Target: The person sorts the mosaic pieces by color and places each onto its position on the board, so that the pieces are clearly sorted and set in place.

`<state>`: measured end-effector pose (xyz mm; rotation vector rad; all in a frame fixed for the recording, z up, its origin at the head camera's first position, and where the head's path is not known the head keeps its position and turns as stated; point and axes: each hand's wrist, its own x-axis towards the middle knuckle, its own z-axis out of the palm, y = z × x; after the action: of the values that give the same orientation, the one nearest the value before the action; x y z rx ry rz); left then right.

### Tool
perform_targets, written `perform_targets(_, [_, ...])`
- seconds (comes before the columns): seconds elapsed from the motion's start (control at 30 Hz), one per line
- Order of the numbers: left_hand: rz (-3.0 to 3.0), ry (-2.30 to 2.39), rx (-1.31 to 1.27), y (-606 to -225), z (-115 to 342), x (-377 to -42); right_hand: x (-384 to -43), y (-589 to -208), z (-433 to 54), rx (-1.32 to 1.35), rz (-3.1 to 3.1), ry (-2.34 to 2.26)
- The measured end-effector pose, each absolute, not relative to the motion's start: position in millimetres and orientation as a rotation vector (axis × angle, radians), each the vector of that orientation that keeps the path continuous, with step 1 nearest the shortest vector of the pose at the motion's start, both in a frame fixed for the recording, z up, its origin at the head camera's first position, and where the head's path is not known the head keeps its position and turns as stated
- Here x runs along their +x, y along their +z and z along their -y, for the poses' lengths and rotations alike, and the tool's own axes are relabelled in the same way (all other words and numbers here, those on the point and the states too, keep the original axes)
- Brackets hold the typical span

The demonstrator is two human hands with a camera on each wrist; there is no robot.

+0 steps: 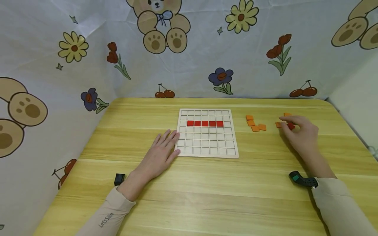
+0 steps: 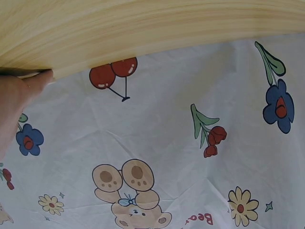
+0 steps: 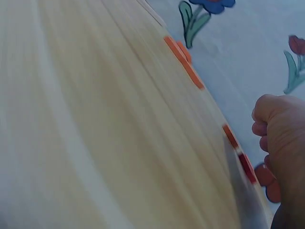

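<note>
A white square grid board (image 1: 206, 157) lies on the table, with a row of several red square tiles (image 1: 205, 123) in its upper part. My left hand (image 1: 160, 157) lies flat, its fingers and thumb spread and touching the board's left edge. To the right, my right hand (image 1: 302, 132) hovers over a loose group of tiles. Its fingers are bent, with thumb and index fingertips apart and no tile seen between them. Under it are a red tile (image 1: 291, 126) and orange tiles (image 1: 278, 125), partly hidden by the hand. In the right wrist view the hand (image 3: 281, 129) is above the tabletop.
Several orange tiles (image 1: 255, 128) lie between the board and my right hand. The wooden table (image 1: 206, 196) ends at a printed cloth (image 1: 195, 72) behind and on the left. Black wrist straps show near both sleeves.
</note>
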<state>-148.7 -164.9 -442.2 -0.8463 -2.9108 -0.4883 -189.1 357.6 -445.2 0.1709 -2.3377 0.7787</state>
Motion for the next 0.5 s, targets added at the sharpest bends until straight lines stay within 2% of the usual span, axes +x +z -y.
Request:
perform_targets(0.2, [2.906,-0.481,-0.848,-443.1,164.9,-149.8,-180.4,-450.9,-386.6,-0.013,2.379,0.820])
perform_targets(0.5, [2.908,-0.485,-0.844,-443.2,164.6,-149.4,-177.4,-449.9,-388.8,-0.083,2.534,0.832])
